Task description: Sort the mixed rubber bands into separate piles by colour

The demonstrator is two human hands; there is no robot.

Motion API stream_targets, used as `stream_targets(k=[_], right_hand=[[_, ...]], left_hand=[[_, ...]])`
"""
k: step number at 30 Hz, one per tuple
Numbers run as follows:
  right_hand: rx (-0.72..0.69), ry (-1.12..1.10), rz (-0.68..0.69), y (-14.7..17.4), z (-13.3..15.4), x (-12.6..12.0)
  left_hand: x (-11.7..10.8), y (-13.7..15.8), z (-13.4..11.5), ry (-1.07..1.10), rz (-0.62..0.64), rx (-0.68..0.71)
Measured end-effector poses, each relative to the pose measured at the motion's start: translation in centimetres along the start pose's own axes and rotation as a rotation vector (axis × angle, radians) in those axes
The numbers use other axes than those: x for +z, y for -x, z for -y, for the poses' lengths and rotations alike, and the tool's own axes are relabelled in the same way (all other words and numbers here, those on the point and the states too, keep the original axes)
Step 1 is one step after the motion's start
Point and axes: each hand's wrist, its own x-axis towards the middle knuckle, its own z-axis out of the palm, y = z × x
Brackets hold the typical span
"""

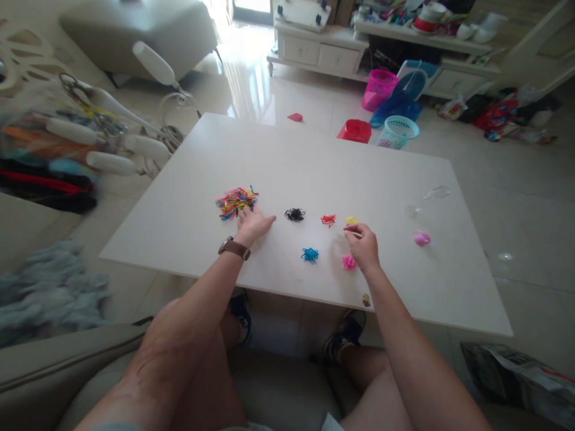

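Observation:
My left hand (254,225), with a watch on its wrist, reaches to a mixed heap of coloured rubber bands (234,201). Its thumb is stretched out to the side and its fingertips are at the heap's near edge. My right hand (363,245) is over the right side of the table, finger and thumb pinched beside a small yellow pile (351,221). Whatever is between them is too small to make out. Between my hands lie a black pile (294,215), a red pile (328,221) and a blue pile (309,255). A pink pile (348,262) is partly under my right hand.
The white table (287,155) carries a pink round object (421,239) and a clear plastic piece (436,192) at the right. A small sticker (366,300) is by the near edge. Beyond stand a red stool (354,131) and a light-blue basket (398,131).

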Motion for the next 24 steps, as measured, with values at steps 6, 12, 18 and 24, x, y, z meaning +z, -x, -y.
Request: stream_targets(k=[6, 12, 18, 24], right_hand=[[0.013, 0.003, 0.004, 0.04, 0.18, 0.04], [0.005, 0.001, 0.005, 0.01, 0.15, 0.10], [0.013, 0.007, 0.011, 0.12, 0.49, 0.06], [0.018, 0.007, 0.010, 0.14, 0.46, 0.05]], left_hand=[[0.03, 0.05, 0.07, -0.038, 0.005, 0.013], [-0.18, -0.01, -0.12, -0.080, 0.013, 0.003], [-0.08, -0.48, 0.02, -0.057, 0.007, 0.011], [-0.02, -0.51, -0.12, 0.138, -0.070, 0.041]])
